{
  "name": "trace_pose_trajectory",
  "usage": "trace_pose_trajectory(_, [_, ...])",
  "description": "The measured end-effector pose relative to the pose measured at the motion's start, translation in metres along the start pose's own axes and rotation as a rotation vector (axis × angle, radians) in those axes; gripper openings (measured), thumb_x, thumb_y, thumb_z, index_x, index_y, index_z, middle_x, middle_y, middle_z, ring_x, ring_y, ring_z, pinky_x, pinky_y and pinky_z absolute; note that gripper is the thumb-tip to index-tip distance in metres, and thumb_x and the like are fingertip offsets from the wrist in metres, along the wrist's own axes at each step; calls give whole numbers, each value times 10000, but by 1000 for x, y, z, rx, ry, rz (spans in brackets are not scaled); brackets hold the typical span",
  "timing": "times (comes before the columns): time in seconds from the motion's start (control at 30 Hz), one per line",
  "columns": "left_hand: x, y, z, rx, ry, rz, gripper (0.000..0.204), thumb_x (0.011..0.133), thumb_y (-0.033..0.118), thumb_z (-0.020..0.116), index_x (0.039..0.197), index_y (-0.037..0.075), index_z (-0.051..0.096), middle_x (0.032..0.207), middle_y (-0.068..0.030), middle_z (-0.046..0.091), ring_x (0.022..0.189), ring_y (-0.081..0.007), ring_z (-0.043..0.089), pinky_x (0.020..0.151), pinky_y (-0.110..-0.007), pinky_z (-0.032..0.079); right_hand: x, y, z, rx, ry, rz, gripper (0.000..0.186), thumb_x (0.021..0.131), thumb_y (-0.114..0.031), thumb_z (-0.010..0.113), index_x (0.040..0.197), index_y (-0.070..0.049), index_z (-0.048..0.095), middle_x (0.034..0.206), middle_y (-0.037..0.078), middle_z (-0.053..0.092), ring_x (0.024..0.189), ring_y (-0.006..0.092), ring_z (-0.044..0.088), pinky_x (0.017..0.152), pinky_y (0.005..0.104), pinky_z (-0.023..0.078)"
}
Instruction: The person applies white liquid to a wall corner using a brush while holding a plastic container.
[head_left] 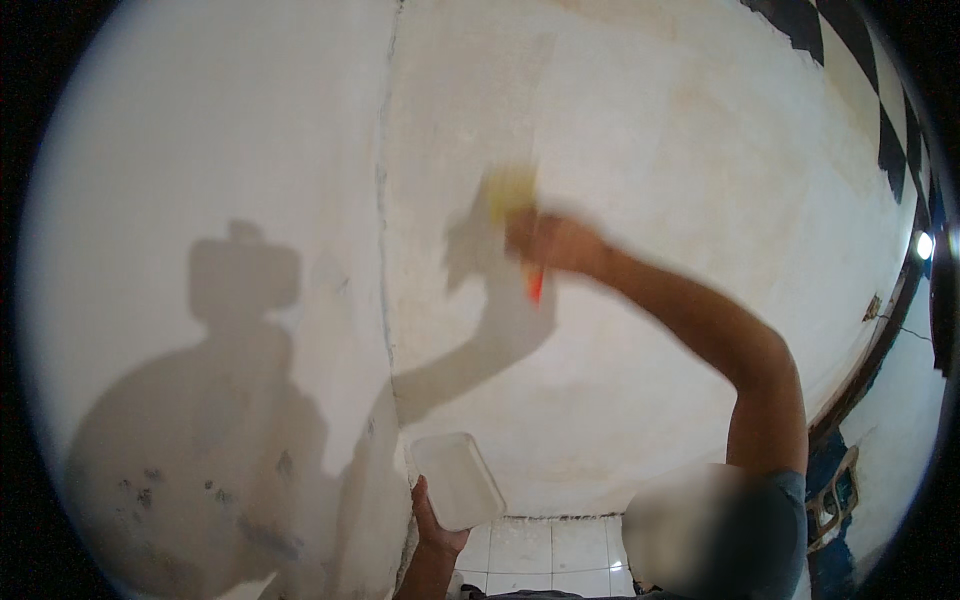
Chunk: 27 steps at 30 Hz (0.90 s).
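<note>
Two bare hands work before a corner where two plastered walls meet. The right hand (552, 240), blurred by motion, is closed around the grip of a wide brush with pale yellow bristles and an orange-red handle (512, 192). The brush lies over the off-white, faintly stained right wall (650, 310), just right of the dark, rough vertical seam (381, 200) and well above the wall's bottom edge. Its long axis runs nearly upright, the top leaning slightly left: the bristles point up, and the handle's end emerges below the hand, pointing down and slightly right. Whether the bristles touch the plaster cannot be told.

The left hand (437, 525) grips a shallow white rectangular tray with rounded corners (458, 482) by its lower left part, the thumb raised along the left side. The tray's long axis slants from upper left to lower right, near the foot of the seam; any contents cannot be made out.

A broad grey shadow (230, 390) falls across the smooth white left wall (130, 240) and over the seam. White square floor tiles (522, 545) border the right wall's bottom edge. Black-and-white checkered patches (850, 30) mark its upper right corner.
</note>
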<state>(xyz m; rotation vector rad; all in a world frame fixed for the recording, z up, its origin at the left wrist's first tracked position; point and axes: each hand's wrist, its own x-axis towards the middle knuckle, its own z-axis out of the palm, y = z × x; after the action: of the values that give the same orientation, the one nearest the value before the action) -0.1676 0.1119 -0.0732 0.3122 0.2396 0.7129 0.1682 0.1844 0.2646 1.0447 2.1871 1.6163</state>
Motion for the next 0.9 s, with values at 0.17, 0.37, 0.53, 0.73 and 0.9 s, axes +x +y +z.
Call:
trace_pose_trajectory(0.17, [-6,4,2,-17,-41,12,640,878,567,521,1393,194,456,1295,-23,556,1180,-255,540,940,-486,473,12,-106,-44,841,-500,98,198,887,-193,561,1045,-130,663,1149,106,633,1001,283,652,833,439,529])
trace_pose_trajectory(0.37, [-2,5,0,-32,47,-1,637,891,563,513,1398,183,448,1287,-22,557,1188,-256,535,956,-483,464,104,141,-85,639,166,669,280,949,-283,617,1084,-40,655,1001,84,707,932,170,644,852,333,521])
trace_pose_trajectory(0.53, [4,2,5,-1,88,77,641,895,547,517,1403,165,439,1295,-40,551,1200,-258,525,967,-480,457,137,163,-85,-146,230,804,252,891,-193,629,1117,-83,653,947,89,704,900,248,672,761,403,556])
trace_pose_trajectory(0.73, [7,6,3,-36,55,55,648,887,554,527,1394,160,450,1295,-48,550,1199,-265,527,972,-491,453,122,-81,-1,474,-487,-263,147,841,-199,634,969,-140,677,1126,101,646,1005,265,642,899,383,525])
trace_pose_trajectory(0.9, [17,-1,7,-30,97,31,654,881,558,529,1392,158,452,1304,-49,547,1197,-264,529,970,-486,456,154,28,5,835,-371,111,255,846,-214,643,1073,-101,669,1059,110,678,981,295,636,874,415,493])
